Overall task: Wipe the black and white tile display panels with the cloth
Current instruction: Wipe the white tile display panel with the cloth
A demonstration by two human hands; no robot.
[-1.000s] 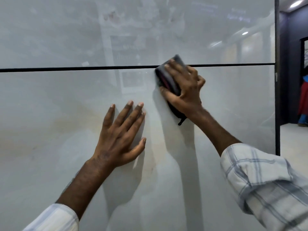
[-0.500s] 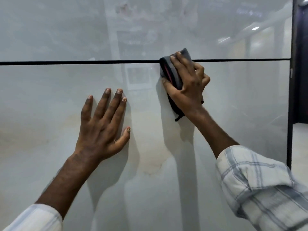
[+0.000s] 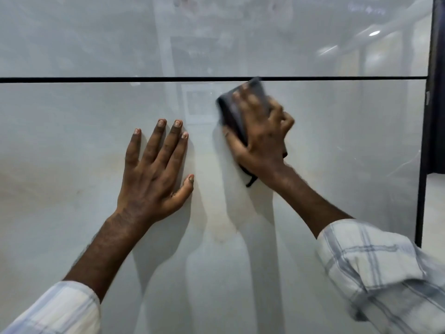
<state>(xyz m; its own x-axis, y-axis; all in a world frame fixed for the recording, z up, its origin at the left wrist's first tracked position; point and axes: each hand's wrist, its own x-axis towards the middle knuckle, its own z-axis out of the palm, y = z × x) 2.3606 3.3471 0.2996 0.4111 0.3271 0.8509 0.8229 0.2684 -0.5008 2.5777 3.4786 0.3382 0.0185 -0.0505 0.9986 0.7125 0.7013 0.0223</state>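
In the head view, two glossy white tile panels stand upright and fill nearly the whole scene. A thin black joint line (image 3: 96, 80) runs level between the upper panel (image 3: 96, 37) and the lower panel (image 3: 72, 179). A black frame (image 3: 423, 141) bounds both panels on the right. Beyond it there is a strip of pale floor (image 3: 436, 213) and a dark wall.

The left hand (image 3: 154, 174) lies flat on the lower panel, a little left of centre, palm against the tile. Its four fingers are straight and slightly spread and the thumb points out to the right. It holds nothing.

The right hand (image 3: 261, 141) is just to the right of the left one and somewhat higher, close under the joint line. It presses a dark grey cloth (image 3: 232, 114) against the lower panel. Its fingers are bent over the cloth's outer face and the thumb is at the cloth's lower left edge, so the cloth is gripped between them. The cloth's top corner touches the joint line, and a small dark end sticks out below the heel of the hand. Hand and cloth are blurred, so finer detail of the grip cannot be told.

Both forearms are bare. The right sleeve (image 3: 375, 273) and the left sleeve (image 3: 60, 309), both white with a grey check, sit in the near corners. A ceiling light (image 3: 374, 33) is reflected in the upper panel at the right.
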